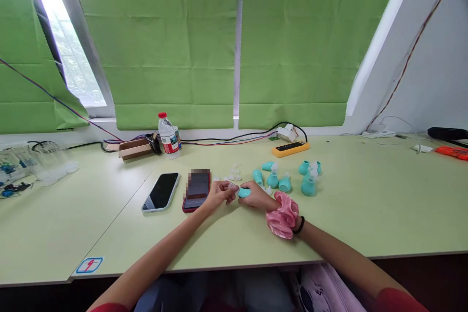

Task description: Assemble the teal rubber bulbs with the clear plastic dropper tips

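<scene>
My right hand [259, 197] is closed around a turquoise bulb-shaped bottle [244, 193] whose end points toward my other hand. Pinched in the fingers of my left hand [220, 195] is a small translucent plastic piece [231, 186], close to the end of that bottle; I cannot tell whether the two touch. Just beyond my hands lie several loose translucent pieces [234, 175]. Past my right hand are more turquoise bottles [284, 184], some upright and some on their sides. One upright bottle [309, 186] has a translucent piece on top.
Left of my hands lie a phone in a pale case [161, 192] and a red-cased phone [197, 190]. Behind are a water bottle [169, 136], a small cardboard box [135, 149], a yellow power strip [290, 149] and cables. Clear plastic containers [47, 161] stand far left.
</scene>
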The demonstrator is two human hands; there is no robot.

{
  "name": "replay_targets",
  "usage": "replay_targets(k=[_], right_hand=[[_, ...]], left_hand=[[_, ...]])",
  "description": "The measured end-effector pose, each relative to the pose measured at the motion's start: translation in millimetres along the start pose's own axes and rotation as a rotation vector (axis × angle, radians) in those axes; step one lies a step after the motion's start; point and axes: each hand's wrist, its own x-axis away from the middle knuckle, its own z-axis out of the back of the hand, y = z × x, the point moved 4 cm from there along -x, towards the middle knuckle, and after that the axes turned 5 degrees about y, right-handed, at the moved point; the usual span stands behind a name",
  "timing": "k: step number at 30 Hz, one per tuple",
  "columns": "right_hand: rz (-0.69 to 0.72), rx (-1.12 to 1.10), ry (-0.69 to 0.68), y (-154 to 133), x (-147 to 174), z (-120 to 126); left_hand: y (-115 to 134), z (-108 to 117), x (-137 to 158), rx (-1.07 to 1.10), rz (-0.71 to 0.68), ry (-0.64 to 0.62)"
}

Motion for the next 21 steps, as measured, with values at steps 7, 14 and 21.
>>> replay_targets(k=[7,14,21], right_hand=[[-0.16,-0.442,-0.36,-10,6,-8],[-0.385,-0.77,-0.656,-9,13,-12],[-0.194,-0.701,-0.591,-22,10,-1]], left_hand=[[6,0,1,-0.017,-0.042,-0.038],[10,-4,4,-0.014,-0.049,-0.07],[11,-7,2,-0.027,-0.056,-0.028]])
